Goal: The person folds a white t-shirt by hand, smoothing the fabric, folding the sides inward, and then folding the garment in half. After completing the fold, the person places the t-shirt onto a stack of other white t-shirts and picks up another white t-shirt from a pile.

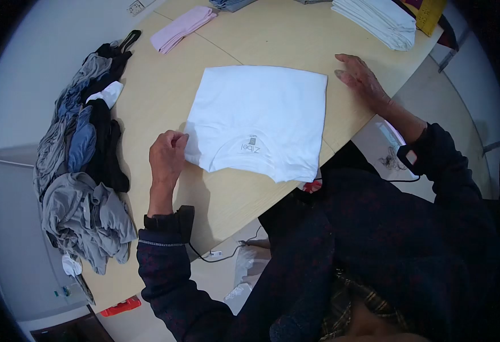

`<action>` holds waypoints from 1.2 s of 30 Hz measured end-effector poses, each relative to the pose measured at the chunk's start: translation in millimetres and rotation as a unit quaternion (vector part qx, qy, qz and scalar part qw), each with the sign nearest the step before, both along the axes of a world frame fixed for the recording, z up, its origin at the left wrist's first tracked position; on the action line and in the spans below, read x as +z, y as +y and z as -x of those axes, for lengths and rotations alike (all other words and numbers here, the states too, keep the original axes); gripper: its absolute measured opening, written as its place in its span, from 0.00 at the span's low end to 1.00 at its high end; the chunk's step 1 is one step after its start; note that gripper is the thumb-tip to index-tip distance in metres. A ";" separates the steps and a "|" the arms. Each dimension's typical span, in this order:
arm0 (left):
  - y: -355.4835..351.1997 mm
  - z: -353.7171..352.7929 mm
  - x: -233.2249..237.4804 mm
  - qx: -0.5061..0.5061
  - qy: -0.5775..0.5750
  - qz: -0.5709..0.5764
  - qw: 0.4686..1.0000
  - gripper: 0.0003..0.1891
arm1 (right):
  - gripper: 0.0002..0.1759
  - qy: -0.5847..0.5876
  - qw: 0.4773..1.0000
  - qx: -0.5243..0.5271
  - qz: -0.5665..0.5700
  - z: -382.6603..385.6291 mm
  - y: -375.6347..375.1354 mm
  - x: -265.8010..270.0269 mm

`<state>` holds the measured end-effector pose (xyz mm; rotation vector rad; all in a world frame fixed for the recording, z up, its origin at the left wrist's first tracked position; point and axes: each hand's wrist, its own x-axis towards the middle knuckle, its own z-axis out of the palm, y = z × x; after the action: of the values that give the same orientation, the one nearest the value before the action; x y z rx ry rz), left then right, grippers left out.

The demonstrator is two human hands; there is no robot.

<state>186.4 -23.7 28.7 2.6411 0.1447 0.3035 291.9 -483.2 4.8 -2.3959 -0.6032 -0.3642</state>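
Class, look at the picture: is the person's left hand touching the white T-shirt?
Touching. The head view shows the left hand pinching the edge of the white T-shirt, with no gap between them.

Head-worn camera looks steeply down, close above the table [272, 40].

There is one folded white cotton T-shirt [261, 119], one folded pink garment [182, 27] and one stack of white folded shirts [378, 20]. The one tangled heap of grey, blue and black clothes [84, 159] probably holds several pieces.
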 end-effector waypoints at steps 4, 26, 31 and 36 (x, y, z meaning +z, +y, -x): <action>-3.7 -23.4 -1.2 0.011 0.041 -0.004 0.999 0.11 | 0.28 0.054 0.999 0.005 0.005 1.1 -0.8 2.2; -4.4 -61.3 -0.1 0.013 0.073 0.033 0.997 0.11 | 0.24 -0.019 0.998 0.017 0.053 -0.2 0.4 -4.6; -10.8 -59.2 4.2 0.016 0.093 0.015 0.995 0.12 | 0.23 -0.005 0.999 0.012 0.051 1.2 2.3 -1.7; -10.6 -60.7 3.1 0.011 0.092 0.003 0.996 0.12 | 0.23 -0.012 0.998 0.004 0.055 2.7 3.3 -2.5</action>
<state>247.2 -34.3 31.8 2.6608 0.2349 0.0670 289.2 -479.9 2.3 -2.4967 -0.6607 -0.3652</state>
